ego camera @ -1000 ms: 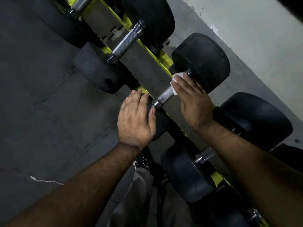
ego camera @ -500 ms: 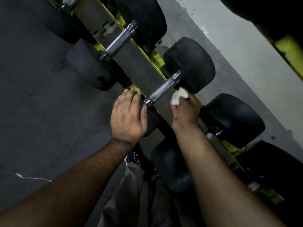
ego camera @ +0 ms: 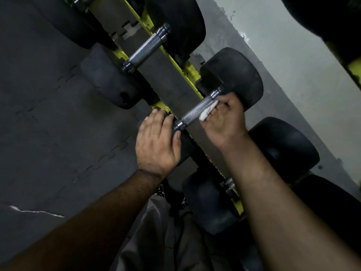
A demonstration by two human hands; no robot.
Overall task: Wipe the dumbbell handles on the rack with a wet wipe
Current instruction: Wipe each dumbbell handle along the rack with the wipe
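Left hand [ego camera: 156, 141] flat, palm down, fingers straight and together. Right hand [ego camera: 224, 120] turned palm up, fingers curled, apparently pinching a white wipe [ego camera: 208, 112]. Bare forearms reaching forward.

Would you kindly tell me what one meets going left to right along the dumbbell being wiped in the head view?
Left hand resting on the near weight → bare knurled handle → white wet wipe → right hand → far black weight.
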